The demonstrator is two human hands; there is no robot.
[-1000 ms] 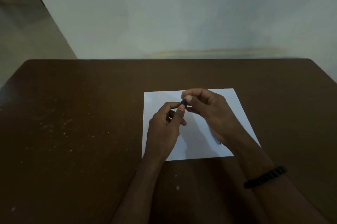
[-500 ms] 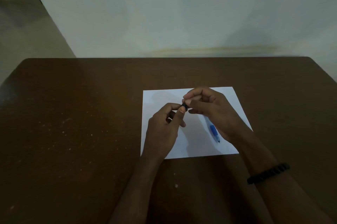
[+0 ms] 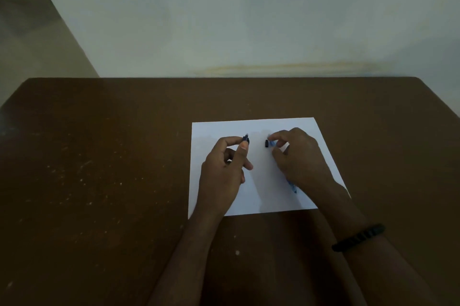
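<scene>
Two hands worked above a white sheet (image 3: 261, 181) on a dark brown counter (image 3: 99, 168), each pinching one part of a blue pen. The left hand (image 3: 221, 176) pinched a short piece (image 3: 246, 140) between thumb and forefinger, its tip pointing away. The right hand (image 3: 301, 158) pinched the barrel (image 3: 270, 143), whose black end faced left toward the piece and whose length ran back under the palm. The two parts sat near each other, side by side, with a gap between.

Middle of the pen (image 3: 292, 186) hidden under the right hand (image 3: 302, 161) — only its ends show, small blue piece (image 3: 246, 139) pinched in the left hand (image 3: 221, 176) too dim to identify, forearms (image 3: 189, 268) cut off at the bottom edge.
</scene>
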